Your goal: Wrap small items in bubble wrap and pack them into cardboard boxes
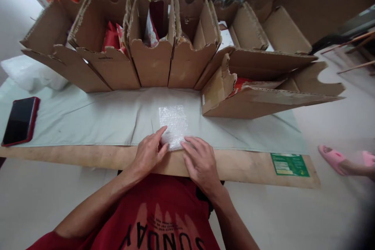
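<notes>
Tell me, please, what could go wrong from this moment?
The bubble wrap lies close to the front edge of the table, so the left hand or right hand might drag it off. The phone also lies near that edge, and could perhaps fall if bumped.

Head view: 1 camera at the wearer's head, facing forward and down.
Shirt (164, 211): nearest, along the bottom edge.
Left hand (149, 150), right hand (203, 160): just beyond, below mid-frame.
Boxes (155, 64): farther, seen from above, across the top.
Lower right: dark blur (365, 228), perhaps something close to the lens.
</notes>
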`<state>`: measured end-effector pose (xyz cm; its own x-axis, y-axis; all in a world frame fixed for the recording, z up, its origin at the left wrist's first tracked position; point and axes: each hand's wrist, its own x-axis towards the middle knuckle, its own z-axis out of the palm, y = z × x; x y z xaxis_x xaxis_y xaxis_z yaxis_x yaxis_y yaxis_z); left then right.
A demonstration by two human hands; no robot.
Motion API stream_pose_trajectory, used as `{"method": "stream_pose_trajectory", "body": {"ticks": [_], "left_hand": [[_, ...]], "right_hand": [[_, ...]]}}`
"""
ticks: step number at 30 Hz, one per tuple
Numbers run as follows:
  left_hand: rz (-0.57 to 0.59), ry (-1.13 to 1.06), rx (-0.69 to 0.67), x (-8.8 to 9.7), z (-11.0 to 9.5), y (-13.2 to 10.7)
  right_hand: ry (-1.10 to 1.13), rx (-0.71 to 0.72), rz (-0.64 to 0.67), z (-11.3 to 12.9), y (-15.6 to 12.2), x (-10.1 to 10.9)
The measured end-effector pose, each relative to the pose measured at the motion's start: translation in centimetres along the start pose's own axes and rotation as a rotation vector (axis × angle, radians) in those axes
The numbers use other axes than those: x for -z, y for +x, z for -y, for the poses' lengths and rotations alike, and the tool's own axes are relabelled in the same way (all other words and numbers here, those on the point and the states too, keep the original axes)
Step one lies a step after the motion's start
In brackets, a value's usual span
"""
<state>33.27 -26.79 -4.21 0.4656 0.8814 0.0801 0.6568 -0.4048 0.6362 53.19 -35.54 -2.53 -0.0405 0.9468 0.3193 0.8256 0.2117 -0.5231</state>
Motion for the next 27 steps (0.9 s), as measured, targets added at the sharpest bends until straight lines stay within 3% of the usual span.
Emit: {"method": "stream_pose_trajectory", "body": {"ticks": [3, 6, 10, 13, 17, 19, 23, 27], "left_hand": [[-0.067, 0.091, -0.065, -0.1, -0.4, -0.1], [-0.18, 0.145, -0.193, 0.6, -0.9, -0.9], [-0.145, 0.128, -0.361, 1.6, -1.2, -2.0], [-0.113, 0.061, -0.331, 1.3, -0.8, -1.7], [-0.152, 0.038, -0.232, 0.3, 0.1, 0.1], [-0.154, 0.046, -0.209, 0.0, 0.4, 0.9], [-0.206, 0.116, -0.208, 0.2, 0.5, 1.2], [-0.191, 0.119, -0.324, 1.0, 0.2, 0.0]], "right_hand": [[-0.183, 0.11, 0.113, -0.8, 1.1, -1.1], [-0.203, 0.171, 0.078, -1.3, 1.7, -1.4], [-0.091, 0.18, 0.106, -1.0, 2.3, -0.8], [-0.011, 0.136, 0.109, -0.7, 2.8, -0.2], [-0.094, 0.081, -0.109, -0.7, 3.0, 0.3], [-0.131, 0.106, -0.149, -0.8, 2.8, 0.4], [-0.159, 0.185, 0.006, -1.3, 2.9, -0.4], [-0.091, 0.175, 0.057, -1.9, 3.4, -1.2]]}}
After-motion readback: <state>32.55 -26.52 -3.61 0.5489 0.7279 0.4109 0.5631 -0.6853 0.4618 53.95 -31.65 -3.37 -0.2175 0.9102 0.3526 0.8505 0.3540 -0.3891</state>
